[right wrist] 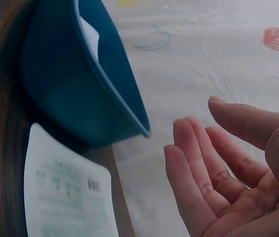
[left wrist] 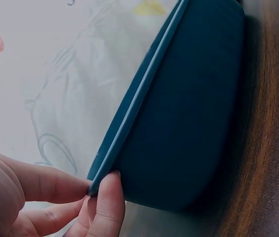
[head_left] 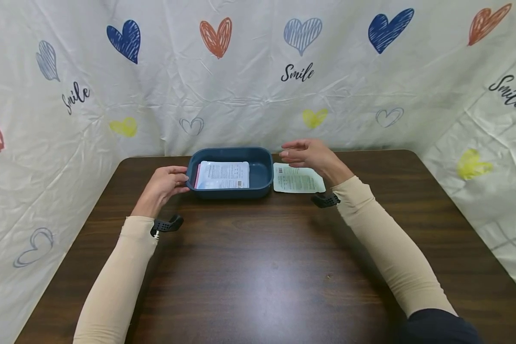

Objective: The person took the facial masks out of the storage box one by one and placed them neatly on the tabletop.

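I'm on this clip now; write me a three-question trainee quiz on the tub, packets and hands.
1. Which hand grips the blue tub?
2. Where does the pale green packet lie?
A) Inside the tub
B) On the table, beside the tub
C) Under the tub
3. True or false: the right hand is holding a packet.

Key: 1. The left hand. 2. B. 3. False; the right hand holds nothing.

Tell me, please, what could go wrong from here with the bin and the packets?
The left grip pinches the bin at one end only; a pull might slide the packets inside. The thin green packet lies on the table, so the right grip may struggle to lift it.
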A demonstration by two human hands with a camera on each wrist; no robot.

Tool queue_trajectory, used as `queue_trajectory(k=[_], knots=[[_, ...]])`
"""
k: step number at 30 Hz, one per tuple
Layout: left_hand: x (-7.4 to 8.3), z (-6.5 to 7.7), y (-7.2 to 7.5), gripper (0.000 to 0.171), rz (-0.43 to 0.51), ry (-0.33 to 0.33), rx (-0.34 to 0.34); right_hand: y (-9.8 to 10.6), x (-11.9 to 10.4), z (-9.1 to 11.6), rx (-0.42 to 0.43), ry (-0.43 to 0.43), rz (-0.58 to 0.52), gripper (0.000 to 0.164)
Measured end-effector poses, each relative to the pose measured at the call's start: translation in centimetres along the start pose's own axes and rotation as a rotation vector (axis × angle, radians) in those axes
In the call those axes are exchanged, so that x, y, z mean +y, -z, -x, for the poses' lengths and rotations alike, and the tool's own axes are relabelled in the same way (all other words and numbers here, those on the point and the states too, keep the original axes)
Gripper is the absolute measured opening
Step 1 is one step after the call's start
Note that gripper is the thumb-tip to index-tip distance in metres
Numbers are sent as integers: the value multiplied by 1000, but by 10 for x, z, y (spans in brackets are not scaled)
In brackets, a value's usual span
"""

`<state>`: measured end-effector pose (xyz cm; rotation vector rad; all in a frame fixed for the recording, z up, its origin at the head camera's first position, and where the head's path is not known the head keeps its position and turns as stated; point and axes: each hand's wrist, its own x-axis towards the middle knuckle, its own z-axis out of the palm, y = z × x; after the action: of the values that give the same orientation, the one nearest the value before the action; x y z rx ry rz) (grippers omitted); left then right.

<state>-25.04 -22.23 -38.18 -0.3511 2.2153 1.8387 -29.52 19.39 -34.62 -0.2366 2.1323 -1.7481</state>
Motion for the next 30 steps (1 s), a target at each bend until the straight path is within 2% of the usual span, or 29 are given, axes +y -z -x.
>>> queue_trajectory(k=[12,22,30], knots=[[0,-1,-2,50,-34,-13,4,-34,-10,-18,-43,7,-67,52],[1,-2,-1,49,-38,-14,10,-52,-12,-32,-88,4,-61,54],[0,-4,0,49,-32,-20,-1,-65,-13,-41,-110,-8,-15,54]])
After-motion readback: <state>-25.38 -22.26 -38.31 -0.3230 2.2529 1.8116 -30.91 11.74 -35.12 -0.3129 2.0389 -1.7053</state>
